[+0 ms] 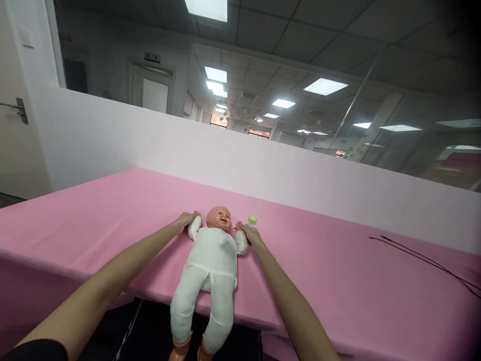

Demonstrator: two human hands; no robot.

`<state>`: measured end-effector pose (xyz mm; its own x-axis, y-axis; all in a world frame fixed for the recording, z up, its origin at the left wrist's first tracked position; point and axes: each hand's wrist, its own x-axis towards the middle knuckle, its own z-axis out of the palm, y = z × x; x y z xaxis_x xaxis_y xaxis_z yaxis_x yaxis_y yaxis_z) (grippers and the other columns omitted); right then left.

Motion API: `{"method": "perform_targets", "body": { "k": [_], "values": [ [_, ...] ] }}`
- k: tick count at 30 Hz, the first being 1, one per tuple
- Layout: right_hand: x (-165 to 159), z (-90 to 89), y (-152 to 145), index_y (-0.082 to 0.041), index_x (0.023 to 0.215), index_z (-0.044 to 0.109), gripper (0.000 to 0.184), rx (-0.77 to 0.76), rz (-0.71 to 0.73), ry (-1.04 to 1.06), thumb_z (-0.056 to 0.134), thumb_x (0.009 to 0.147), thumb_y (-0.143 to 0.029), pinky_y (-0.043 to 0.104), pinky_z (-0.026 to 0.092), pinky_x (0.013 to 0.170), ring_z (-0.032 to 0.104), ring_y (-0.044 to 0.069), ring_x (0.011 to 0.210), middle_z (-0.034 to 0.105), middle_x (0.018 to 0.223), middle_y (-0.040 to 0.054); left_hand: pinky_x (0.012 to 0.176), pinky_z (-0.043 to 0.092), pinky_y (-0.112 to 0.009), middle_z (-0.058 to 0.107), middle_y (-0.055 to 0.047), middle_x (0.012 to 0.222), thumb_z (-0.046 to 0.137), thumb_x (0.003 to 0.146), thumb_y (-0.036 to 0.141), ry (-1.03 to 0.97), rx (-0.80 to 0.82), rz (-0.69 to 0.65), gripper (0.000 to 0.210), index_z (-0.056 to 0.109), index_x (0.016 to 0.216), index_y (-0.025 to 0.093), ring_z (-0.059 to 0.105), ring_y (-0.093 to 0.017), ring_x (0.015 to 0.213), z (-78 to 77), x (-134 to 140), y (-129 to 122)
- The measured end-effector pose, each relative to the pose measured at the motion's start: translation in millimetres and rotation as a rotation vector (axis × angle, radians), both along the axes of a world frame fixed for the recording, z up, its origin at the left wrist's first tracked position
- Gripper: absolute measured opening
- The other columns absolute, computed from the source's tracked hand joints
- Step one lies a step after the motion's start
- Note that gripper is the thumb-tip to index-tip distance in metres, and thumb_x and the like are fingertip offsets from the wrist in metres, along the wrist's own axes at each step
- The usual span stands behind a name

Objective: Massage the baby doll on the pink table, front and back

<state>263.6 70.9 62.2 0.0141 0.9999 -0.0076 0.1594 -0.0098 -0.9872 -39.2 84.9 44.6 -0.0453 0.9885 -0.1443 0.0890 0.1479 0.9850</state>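
Note:
A baby doll (212, 253) with a white cloth body lies on its back on the pink-covered table (308, 265). Its bare head points away from me, and its legs hang over the near edge. My left hand (187, 219) is closed round the doll's hand on the left, with that arm bent up beside the head. On the other side, my right hand (250, 234) grips the doll's other hand, also raised. Just behind my right hand stands a small container with a green cap (252, 219), its lower part mostly hidden.
Thin black cables (417, 256) lie across the table's right side. A low white wall (240, 160) with glass above it runs along the back. At the far left is a door (18, 135) with a metal handle.

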Motion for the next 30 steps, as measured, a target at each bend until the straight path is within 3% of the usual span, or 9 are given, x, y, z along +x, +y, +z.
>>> {"method": "perform_targets", "body": {
  "k": [4,8,12,15,17,19,21,25,30],
  "values": [
    [12.3,5.9,-16.7,-0.014,0.098,0.078,0.049,0.02,0.081,0.005,0.079,0.076,-0.057,0.03,0.053,0.071,0.069,0.022,0.087,0.078,0.106,0.0134,0.061,0.045,-0.032,0.06,-0.003,0.063,0.081,0.066,0.072,-0.05,0.035,-0.078,0.059,0.063,0.076,0.017,0.059,-0.021,0.064,2.9,-16.5,-13.3],
    [43.4,27.6,-57.8,-0.019,0.122,0.075,0.052,0.099,0.38,-0.137,0.082,0.078,-0.047,0.033,0.053,0.083,0.067,0.024,0.102,0.074,0.122,0.0099,0.078,0.048,-0.03,0.069,-0.005,0.085,0.09,0.068,0.051,-0.115,0.184,-0.311,0.043,0.071,0.087,0.016,0.064,-0.02,0.084,8.9,-58.7,-51.3],
    [56.7,31.1,-94.3,-0.02,0.109,0.08,0.037,0.097,0.697,-0.396,0.081,0.073,-0.027,0.035,0.052,0.085,0.066,0.023,0.093,0.077,0.104,0.0063,0.09,0.05,-0.034,0.076,-0.009,0.109,0.088,0.072,0.029,0.038,0.317,-0.766,0.035,0.08,0.104,0.018,0.067,-0.025,0.103,-10.2,-87.7,-79.8],
    [51.6,23.8,-108.8,-0.022,0.103,0.082,0.033,0.158,0.817,-0.541,0.077,0.071,-0.019,0.033,0.051,0.084,0.066,0.024,0.095,0.078,0.103,0.0047,0.093,0.051,-0.035,0.076,-0.01,0.115,0.087,0.074,0.028,0.115,0.439,-0.846,0.032,0.082,0.105,0.02,0.068,-0.027,0.107,-28.4,-85.8,-90.4],
    [46.8,23.0,-110.2,-0.022,0.103,0.083,0.032,0.193,0.818,-0.551,0.076,0.073,-0.019,0.032,0.051,0.085,0.067,0.024,0.095,0.078,0.102,0.0042,0.093,0.051,-0.034,0.077,-0.01,0.114,0.087,0.073,0.029,0.113,0.484,-0.824,0.031,0.083,0.103,0.02,0.069,-0.027,0.106,-29.8,-77.1,-94.1],
    [42.2,27.5,-104.8,-0.022,0.105,0.082,0.029,0.214,0.736,-0.488,0.076,0.077,-0.023,0.033,0.051,0.085,0.067,0.024,0.094,0.078,0.1,0.0044,0.086,0.051,-0.033,0.078,-0.009,0.103,0.085,0.077,0.033,0.096,0.469,-0.779,0.026,0.083,0.097,0.018,0.069,-0.026,0.097,-19.8,-65.7,-94.8],
    [36.6,34.7,-93.0,-0.021,0.11,0.08,0.032,0.246,0.564,-0.363,0.079,0.08,-0.032,0.034,0.052,0.085,0.067,0.024,0.094,0.078,0.104,0.0057,0.079,0.049,-0.031,0.076,-0.007,0.09,0.082,0.081,0.04,0.057,0.44,-0.675,0.026,0.082,0.092,0.016,0.067,-0.023,0.085,-2.5,-53.1,-90.2],
    [19.3,37.4,-55.3,-0.019,0.125,0.074,0.057,0.238,0.162,-0.117,0.082,0.078,-0.05,0.031,0.052,0.069,0.069,0.023,0.087,0.078,0.11,0.0099,0.07,0.045,-0.027,0.068,-0.003,0.076,0.083,0.078,0.049,-0.048,0.304,-0.311,0.035,0.077,0.084,0.015,0.059,-0.016,0.071,24.1,-27.4,-58.7],
    [-1.0,6.8,-12.3,-0.013,0.081,0.079,0.04,0.115,-0.045,-0.011,0.082,0.07,-0.052,0.029,0.051,0.061,0.066,0.02,0.07,0.078,0.083,0.0106,0.053,0.035,-0.028,0.043,0.005,0.049,0.082,0.073,0.051,-0.026,0.078,-0.03,0.043,0.056,0.061,0.02,0.042,-0.013,0.049,13.0,-7.4,-9.5]
  ]
}}
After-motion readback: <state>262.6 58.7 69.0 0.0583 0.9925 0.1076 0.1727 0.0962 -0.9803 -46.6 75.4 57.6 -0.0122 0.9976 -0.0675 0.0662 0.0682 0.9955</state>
